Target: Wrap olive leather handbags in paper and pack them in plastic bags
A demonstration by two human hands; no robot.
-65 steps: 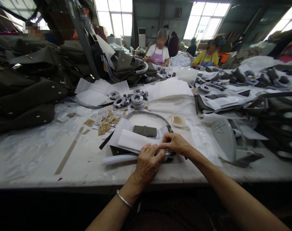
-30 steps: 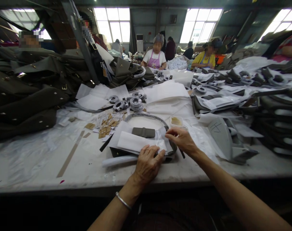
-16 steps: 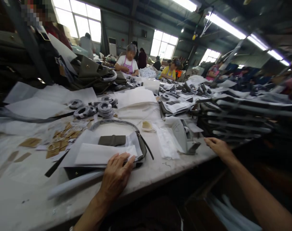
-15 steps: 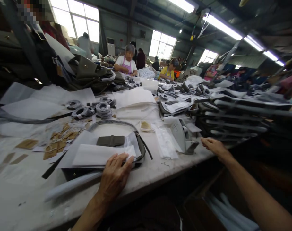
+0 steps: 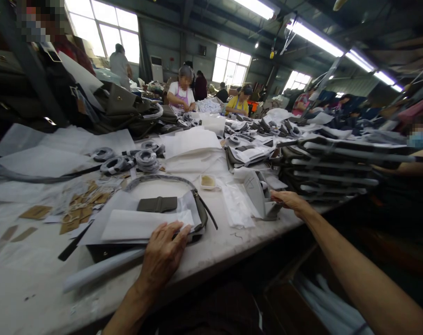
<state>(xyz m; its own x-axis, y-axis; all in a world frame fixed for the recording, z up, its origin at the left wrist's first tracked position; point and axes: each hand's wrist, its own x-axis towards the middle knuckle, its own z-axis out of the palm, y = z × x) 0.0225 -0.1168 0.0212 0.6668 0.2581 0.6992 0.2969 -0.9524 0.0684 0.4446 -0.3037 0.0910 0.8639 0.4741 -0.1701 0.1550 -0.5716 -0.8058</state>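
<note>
My left hand (image 5: 167, 246) lies flat, fingers spread, on folded white paper (image 5: 142, 225) and the near edge of a dark olive bag (image 5: 201, 216). A flat olive pouch or wallet-like piece (image 5: 157, 204) rests on the paper. In front of the bag, a pale wrapped tube (image 5: 103, 270) sticks out to the left. My right hand (image 5: 290, 201) is at the right side of a grey tape dispenser (image 5: 255, 190), its fingers stretched towards it. Whether the fingertips touch the dispenser or its tape is hard to make out.
Brown tags (image 5: 81, 209) lie at left, near wrapped coiled straps (image 5: 147, 159). A small white dish (image 5: 208, 181) and white plastic sheets (image 5: 235, 202) sit mid-table. Stacked bags (image 5: 323, 170) stand at right. Several people work beyond; a box of pale tubes (image 5: 330, 302) is below.
My right hand has moved left to the tape dispenser, and its fingers have straightened. My left hand stays on the paper and bag. The view has shifted slightly.
</note>
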